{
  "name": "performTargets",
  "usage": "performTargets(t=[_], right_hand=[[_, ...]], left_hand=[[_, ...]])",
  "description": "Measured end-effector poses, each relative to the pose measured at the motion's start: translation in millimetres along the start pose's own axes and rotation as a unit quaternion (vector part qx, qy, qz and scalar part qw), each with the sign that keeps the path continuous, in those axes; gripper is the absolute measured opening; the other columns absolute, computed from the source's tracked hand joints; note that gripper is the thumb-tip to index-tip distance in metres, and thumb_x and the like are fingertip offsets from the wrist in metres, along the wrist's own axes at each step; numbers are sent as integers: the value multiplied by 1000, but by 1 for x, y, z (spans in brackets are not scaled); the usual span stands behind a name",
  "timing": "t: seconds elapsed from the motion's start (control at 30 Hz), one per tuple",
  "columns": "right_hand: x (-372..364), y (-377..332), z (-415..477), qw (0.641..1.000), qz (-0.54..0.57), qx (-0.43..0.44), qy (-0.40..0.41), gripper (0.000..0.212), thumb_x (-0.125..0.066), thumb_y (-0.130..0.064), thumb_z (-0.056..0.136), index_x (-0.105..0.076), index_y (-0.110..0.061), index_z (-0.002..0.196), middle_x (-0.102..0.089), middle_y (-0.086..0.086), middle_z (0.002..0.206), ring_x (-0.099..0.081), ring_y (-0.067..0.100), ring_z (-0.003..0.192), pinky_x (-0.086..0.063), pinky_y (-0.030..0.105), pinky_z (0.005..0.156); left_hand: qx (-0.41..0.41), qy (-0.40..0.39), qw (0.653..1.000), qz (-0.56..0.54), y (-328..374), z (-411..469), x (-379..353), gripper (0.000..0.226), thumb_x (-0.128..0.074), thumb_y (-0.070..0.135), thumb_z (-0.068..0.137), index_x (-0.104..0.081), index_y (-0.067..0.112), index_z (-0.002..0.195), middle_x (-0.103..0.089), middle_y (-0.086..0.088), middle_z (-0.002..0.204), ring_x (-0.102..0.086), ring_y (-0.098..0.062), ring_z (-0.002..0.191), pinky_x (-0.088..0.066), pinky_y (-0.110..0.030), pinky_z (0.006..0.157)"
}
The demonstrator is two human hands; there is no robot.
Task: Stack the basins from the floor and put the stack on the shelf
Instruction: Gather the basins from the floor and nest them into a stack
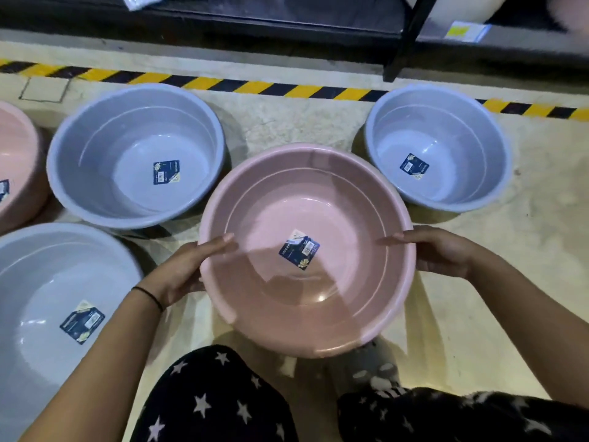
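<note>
A pink basin point(318, 301) with a dark label inside is in the middle, tilted a little toward me. My left hand point(188, 269) grips its left rim, thumb over the edge. My right hand point(436, 253) grips its right rim the same way. Three blue-grey basins stand open side up on the floor: one at the back left point(95, 161), one at the back right point(452, 132), one at the near left point(38, 282). A second pink basin point(16, 154) is cut off by the left edge. The dark shelf point(287, 23) runs along the top.
A yellow-and-black striped line point(255, 86) crosses the floor in front of the shelf. A black shelf post point(404, 43) stands at the upper right. My knees in star-patterned trousers point(223, 403) and a grey shoe point(373, 368) are below the pink basin.
</note>
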State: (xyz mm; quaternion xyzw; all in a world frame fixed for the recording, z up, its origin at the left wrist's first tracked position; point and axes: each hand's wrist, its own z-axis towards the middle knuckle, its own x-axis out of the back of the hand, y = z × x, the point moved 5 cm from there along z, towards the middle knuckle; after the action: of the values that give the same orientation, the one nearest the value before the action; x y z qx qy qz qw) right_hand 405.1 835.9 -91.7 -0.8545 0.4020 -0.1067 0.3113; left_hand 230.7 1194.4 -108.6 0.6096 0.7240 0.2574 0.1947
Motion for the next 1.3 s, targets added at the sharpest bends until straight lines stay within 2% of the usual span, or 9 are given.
performTargets(t=[0.23, 0.37, 0.53, 0.7, 0.83, 0.9, 1.0, 1.13, 1.3], right_hand=[[-11, 16, -9, 992, 59, 18, 111, 52, -68, -40, 75, -71, -12, 118, -62, 20, 132, -52, 41, 127, -36, 54, 112], [-12, 25, -7, 989, 69, 20, 129, 42, -59, -44, 89, -71, -17, 118, -64, 17, 130, -57, 38, 121, -44, 49, 106], [-19, 29, -7, 986, 98, 37, 131, 53, -67, -45, 78, -69, -14, 121, -62, 24, 130, -59, 40, 115, -37, 58, 109], [-19, 28, -5, 988, 93, 38, 113, 50, -72, -42, 73, -72, -15, 115, -63, 24, 128, -58, 44, 117, -41, 54, 106], [-21, 33, -8, 985, 115, 46, 120, 50, -73, -37, 69, -72, -11, 112, -65, 24, 123, -62, 35, 101, -46, 48, 96], [-21, 37, -12, 983, 130, 46, 120, 43, -70, -29, 78, -70, -8, 115, -67, 25, 121, -63, 36, 101, -44, 52, 101], [-19, 33, -23, 981, 135, 58, 126, 40, -67, -26, 82, -70, -3, 114, -69, 23, 112, -60, 36, 99, -45, 50, 94], [-10, 10, -48, 974, 151, 103, 135, 29, -70, -32, 75, -76, -13, 96, -72, 11, 107, -63, 28, 96, -47, 41, 86], [21, -25, -80, 961, 168, 164, 146, 26, -69, -31, 76, -75, -19, 98, -74, 3, 102, -68, 24, 94, -50, 40, 83]], left_hand=[[10, 52, 999, 5, 0, -9, 1, 67, -69, 85, 47, -80, 43, 97, -77, 5, 103, -72, -20, 91, -56, -29, 63], [10, 59, 998, -1, -2, -9, 1, 66, -65, 85, 47, -79, 44, 97, -75, 4, 108, -71, -21, 92, -56, -27, 57], [-3, 81, 996, -30, -5, -7, 1, 65, -66, 87, 48, -79, 46, 96, -80, 6, 95, -72, -21, 91, -58, -29, 60], [-43, 137, 987, -75, -9, -9, -2, 65, -56, 91, 55, -79, 37, 83, -80, 6, 83, -71, -25, 93, -57, -44, 85], [-76, 172, 979, -83, -10, -12, -1, 66, -58, 87, 61, -77, 32, 92, -81, 7, 87, -72, -23, 97, -57, -43, 83], [-96, 187, 974, -90, -6, -14, 3, 62, -63, 83, 63, -78, 32, 96, -81, 6, 91, -72, -24, 100, -56, -42, 82], [-135, 168, 968, -129, 10, -20, 2, 59, -68, 70, 73, -75, 30, 116, -78, -3, 113, -69, -29, 112, -49, -52, 103], [-186, 142, 962, -140, 42, -37, -13, 56, -63, 61, 83, -67, 29, 129, -72, -4, 126, -65, -28, 121, -43, -55, 110], [-188, 145, 964, -117, 91, -60, -36, 46, -63, 66, 77, -79, 31, 102, -77, -5, 114, -67, -31, 115, -48, -50, 103]])
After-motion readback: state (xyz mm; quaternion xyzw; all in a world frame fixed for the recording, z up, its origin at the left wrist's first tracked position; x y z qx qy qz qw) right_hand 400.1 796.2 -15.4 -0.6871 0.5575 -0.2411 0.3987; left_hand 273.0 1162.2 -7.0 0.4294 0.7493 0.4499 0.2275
